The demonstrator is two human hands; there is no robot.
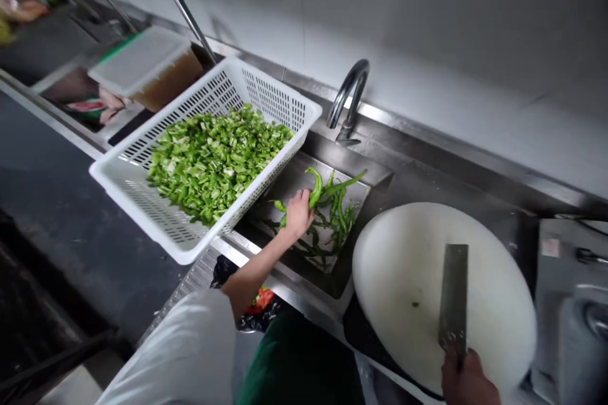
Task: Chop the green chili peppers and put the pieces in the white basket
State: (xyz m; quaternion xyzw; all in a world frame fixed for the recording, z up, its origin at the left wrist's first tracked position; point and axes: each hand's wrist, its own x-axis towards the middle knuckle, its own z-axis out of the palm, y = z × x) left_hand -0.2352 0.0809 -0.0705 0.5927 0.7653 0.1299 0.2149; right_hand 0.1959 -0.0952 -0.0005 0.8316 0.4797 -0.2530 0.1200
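Note:
My left hand [299, 214] is closed around a few long green chili peppers [315, 187] above the sink [285, 193]. More green chili peppers [339, 218] lie in the sink below and beside it. At the lower right, my right hand [468, 380] grips the handle of a cleaver [453, 294]. The cleaver's broad blade points away from me over a round white cutting board [403, 253], which carries a small dark scrap. Whether the blade touches the board I cannot tell. Left of the sink, a white slotted basket [190, 253] holds a heap of chopped green peppers [218, 161].
A curved faucet [351, 98] rises behind the sink against the wall. Farther left stand a lidded plastic container [142, 63] and another sink with items in it. A metal appliance [570, 316] sits at the right. Something red in a black bag [261, 299] shows below the counter edge.

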